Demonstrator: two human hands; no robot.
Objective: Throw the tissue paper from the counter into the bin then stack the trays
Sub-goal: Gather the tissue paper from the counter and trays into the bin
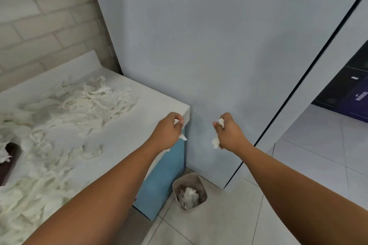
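**Both hands holding tissue out past the counter's end, bin on the floor below**

The left hand (168, 131) is reaching out over the far right corner of the counter (139, 125), its fingers curling tight around a small tissue scrap (182, 136) whose white tip is poking out below the fist. Just to the right, apart from it, the right hand (229, 133) is gripping a tissue wad (215, 142). One end is showing above the thumb and the bulk is hanging out beneath the palm. Both fists are hanging in the air in front of a tall grey panel (219, 45).

Nearer and lower, the bin (201, 185) is standing on the pale floor tiles (298, 165), just beside the counter's blue side panel (165, 175) and slightly tilted in this view. Crumpled tissue (188, 195) is already lying inside it.

To the left, loose tissue (89, 95) is lying strewn in twisted strips across most of the countertop, from the far end by the brick wall (39, 16) down to the near left edge. At the far left a dark brown tray (10, 157) is sitting on the counter, cut off by the frame, with tissue touching its edge.
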